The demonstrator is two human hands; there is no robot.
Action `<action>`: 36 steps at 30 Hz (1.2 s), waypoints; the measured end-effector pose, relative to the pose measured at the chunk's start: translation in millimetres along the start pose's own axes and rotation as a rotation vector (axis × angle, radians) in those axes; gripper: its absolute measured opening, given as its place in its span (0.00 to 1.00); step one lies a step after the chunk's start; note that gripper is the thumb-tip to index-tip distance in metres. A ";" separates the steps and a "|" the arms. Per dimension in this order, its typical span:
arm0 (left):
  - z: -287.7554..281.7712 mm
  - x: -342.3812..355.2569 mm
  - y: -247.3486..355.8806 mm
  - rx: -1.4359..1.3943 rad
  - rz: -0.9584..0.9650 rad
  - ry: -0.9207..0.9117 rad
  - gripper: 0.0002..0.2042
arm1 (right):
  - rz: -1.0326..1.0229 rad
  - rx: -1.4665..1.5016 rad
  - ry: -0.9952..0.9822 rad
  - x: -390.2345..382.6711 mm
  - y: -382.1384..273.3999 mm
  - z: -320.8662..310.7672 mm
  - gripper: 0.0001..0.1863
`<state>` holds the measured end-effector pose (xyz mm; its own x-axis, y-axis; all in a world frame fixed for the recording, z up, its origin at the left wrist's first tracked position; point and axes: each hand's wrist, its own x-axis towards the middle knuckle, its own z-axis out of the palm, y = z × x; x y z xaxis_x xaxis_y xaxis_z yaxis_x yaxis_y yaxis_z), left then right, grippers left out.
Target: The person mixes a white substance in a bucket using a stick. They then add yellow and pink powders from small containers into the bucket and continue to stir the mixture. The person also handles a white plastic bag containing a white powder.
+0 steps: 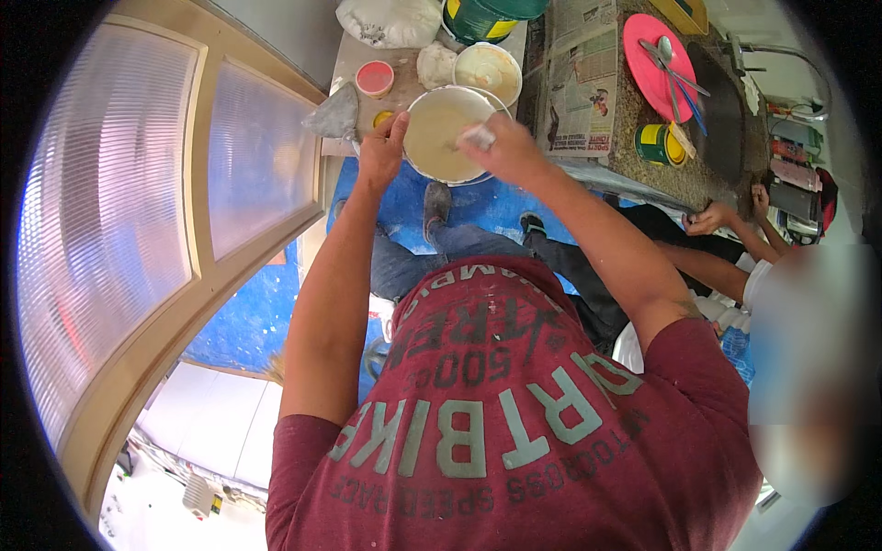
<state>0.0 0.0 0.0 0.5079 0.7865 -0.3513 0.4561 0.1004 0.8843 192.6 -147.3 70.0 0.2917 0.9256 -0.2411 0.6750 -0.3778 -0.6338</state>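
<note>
White bucket [472,179], containing pale mixture [436,133]: positioned at the desk [404,68]'s near edge. Left hand [380,154]: fingers clamped on the bucket's left rim. Right hand [511,150]: fingers closed around a pale, blurred handle [477,138] over the mixture.

The person's bare left grip [379,154] holds the left side of a white round bucket [450,88] of pale cream liquid [432,138]; the blurred right grip [514,151] holds a whitish object [478,138] over it. Behind stand a second white bucket [518,77] and a small pink-topped round tub [375,79]. Rightward, a speckled stone surface [680,179] bears a bright pink oval plate [645,41] with metal cutlery [665,48] and a green-and-yellow can [651,144].
</note>
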 end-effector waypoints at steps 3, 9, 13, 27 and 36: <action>3.2 -7.3 -6.3 0.005 0.011 0.013 0.27 | -0.042 0.020 0.104 -0.3 6.7 6.0 0.26; 4.6 -11.4 -13.0 -0.026 -0.062 -0.034 0.27 | -0.007 -0.063 0.066 -7.5 6.3 1.8 0.27; 6.9 -6.5 -13.5 0.001 0.029 -0.018 0.26 | -0.049 -0.029 0.101 6.8 1.9 7.6 0.28; -18.9 -105.1 33.7 -0.165 0.155 0.128 0.07 | 0.318 -0.005 -0.025 73.0 6.0 -31.3 0.23; 29.6 -136.8 151.7 0.024 0.925 -0.345 0.11 | 0.377 -0.001 -0.159 83.3 2.9 -37.1 0.25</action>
<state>21.3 -110.4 173.1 0.8552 0.3273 0.4019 -0.2161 -0.4797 0.8504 243.9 -72.2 75.4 0.4106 0.7142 -0.5668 0.5418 -0.6911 -0.4783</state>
